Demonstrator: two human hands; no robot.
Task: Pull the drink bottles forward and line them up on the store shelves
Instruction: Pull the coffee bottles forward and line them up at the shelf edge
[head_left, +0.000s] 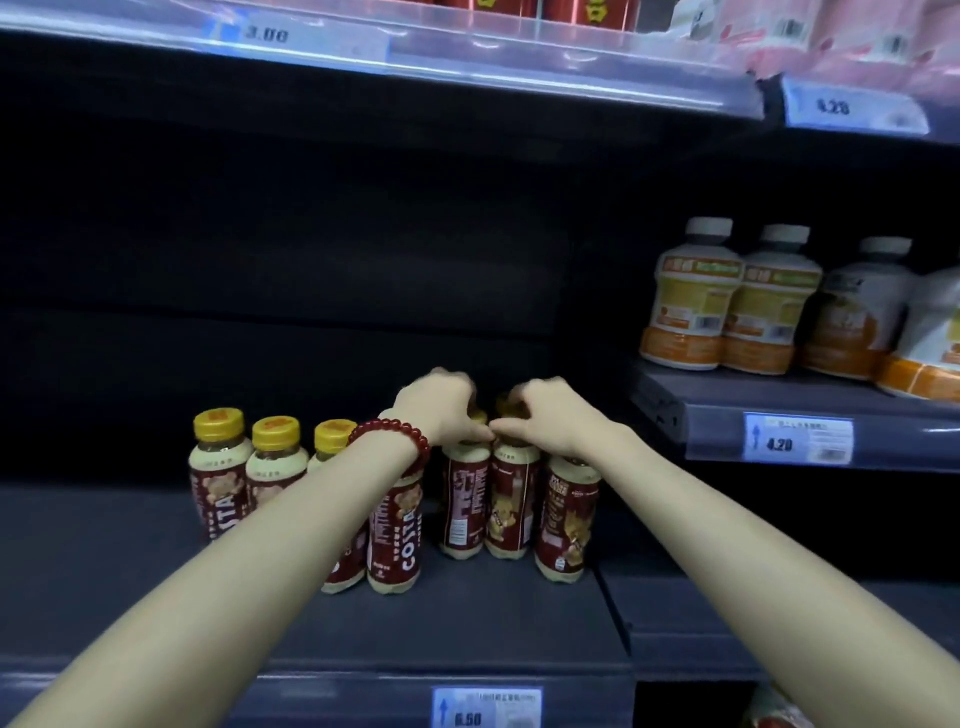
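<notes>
Several small Costa coffee bottles with yellow caps and red-and-cream labels stand on the dark grey shelf (467, 623). My left hand (441, 410), with a red bead bracelet on its wrist, grips the cap of one bottle (464, 506) in the middle group. My right hand (545, 415) grips the cap of the bottle (511, 509) beside it. The two hands touch at the thumbs. Another bottle (566, 525) stands just right of these. A bottle (393, 540) stands further forward under my left forearm, and three more (221, 467) stand in a row at the left.
White bottles with orange labels (691, 301) stand on a higher shelf (779, 410) at the right, with a 4.20 price tag. A 6.50 tag (485, 706) marks the front rail. The shelf above (467, 57) carries red cans and pink packs.
</notes>
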